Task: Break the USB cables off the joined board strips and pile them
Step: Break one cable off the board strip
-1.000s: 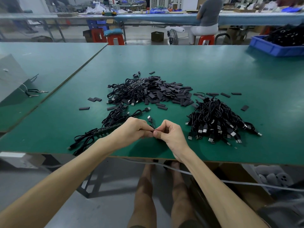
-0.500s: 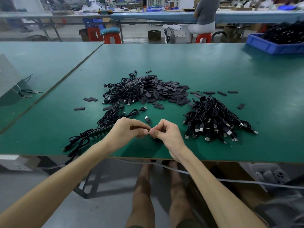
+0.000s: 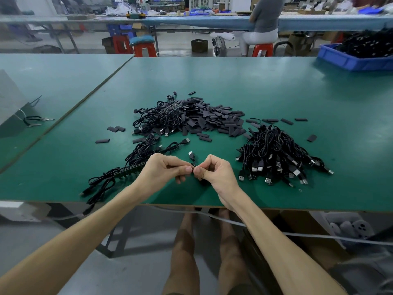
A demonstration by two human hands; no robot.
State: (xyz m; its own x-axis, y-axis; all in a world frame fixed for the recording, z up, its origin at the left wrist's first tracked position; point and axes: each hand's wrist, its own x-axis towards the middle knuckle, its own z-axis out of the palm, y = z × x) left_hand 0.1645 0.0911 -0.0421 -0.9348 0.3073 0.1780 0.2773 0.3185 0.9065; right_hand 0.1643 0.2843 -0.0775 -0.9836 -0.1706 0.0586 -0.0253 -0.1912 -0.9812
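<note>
My left hand (image 3: 164, 170) and my right hand (image 3: 214, 170) meet thumb to thumb near the green table's front edge, both pinching the end of a black board strip (image 3: 129, 169) that runs out to the left with cables hanging from it. One USB cable (image 3: 192, 156) sticks up between my thumbs, its silver plug pointing away from me. To the right lies a pile of loose black USB cables (image 3: 276, 156). Behind my hands sits a heap of black board pieces and tangled cables (image 3: 191, 118).
The green table (image 3: 265, 86) ends just below my wrists. A blue bin (image 3: 357, 58) full of cables stands at the far right. Single board pieces (image 3: 116, 129) lie scattered left and right. A grey box (image 3: 9, 103) sits on the left table. A person sits at the back bench.
My hands stay pinched together at the same spot on the strip; only small finger shifts show. The camera view has drifted slightly.
</note>
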